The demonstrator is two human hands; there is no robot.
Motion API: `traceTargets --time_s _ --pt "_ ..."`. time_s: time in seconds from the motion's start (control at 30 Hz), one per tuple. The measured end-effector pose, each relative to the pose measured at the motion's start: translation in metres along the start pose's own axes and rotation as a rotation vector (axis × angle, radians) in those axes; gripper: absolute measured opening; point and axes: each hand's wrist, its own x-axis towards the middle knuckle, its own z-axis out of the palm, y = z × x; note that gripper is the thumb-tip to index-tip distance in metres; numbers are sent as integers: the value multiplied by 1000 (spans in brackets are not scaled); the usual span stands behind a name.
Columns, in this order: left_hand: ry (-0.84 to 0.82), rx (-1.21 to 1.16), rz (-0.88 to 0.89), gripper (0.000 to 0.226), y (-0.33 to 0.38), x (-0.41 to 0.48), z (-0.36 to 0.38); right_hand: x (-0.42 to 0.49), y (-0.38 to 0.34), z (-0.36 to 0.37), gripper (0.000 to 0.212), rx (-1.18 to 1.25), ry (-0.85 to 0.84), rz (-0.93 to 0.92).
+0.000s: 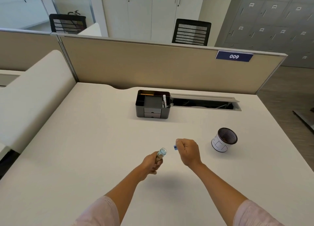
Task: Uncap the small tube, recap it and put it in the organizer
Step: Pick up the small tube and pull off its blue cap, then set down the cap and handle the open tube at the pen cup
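My left hand [151, 163] grips a small clear tube [162, 152] above the white desk, with the tube's open mouth tilted up and to the right. Just right of it, my right hand [187, 151] is closed around a small blue cap [175, 147], which peeks out between the fingertips. Cap and tube are apart, with a short gap between them. The black desk organizer [167, 112] stands farther back near the desk's middle, with open top compartments and two small drawers in front. A few items sit in its compartments.
A black mesh pen cup [224, 139] with a white label stands to the right of my right hand. Behind the organizer an open cable tray [203, 103] runs along the beige partition [153, 66]. A cream side panel [34, 96] borders the desk on the left.
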Motion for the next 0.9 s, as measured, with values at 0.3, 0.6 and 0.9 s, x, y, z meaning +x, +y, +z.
traceTargets --time_s 0.3,0.6,0.9 --pt "186 -93 -45 59 -18 -3 -15 -43 28 47 50 -203 -318 433" --pt "268 -123 -72 56 -32 -7 -24 -58 35 62 27 -211 -443 431" --pt "268 -120 -78 55 -33 -5 -23 -62 38 58 35 -255 -438 425"
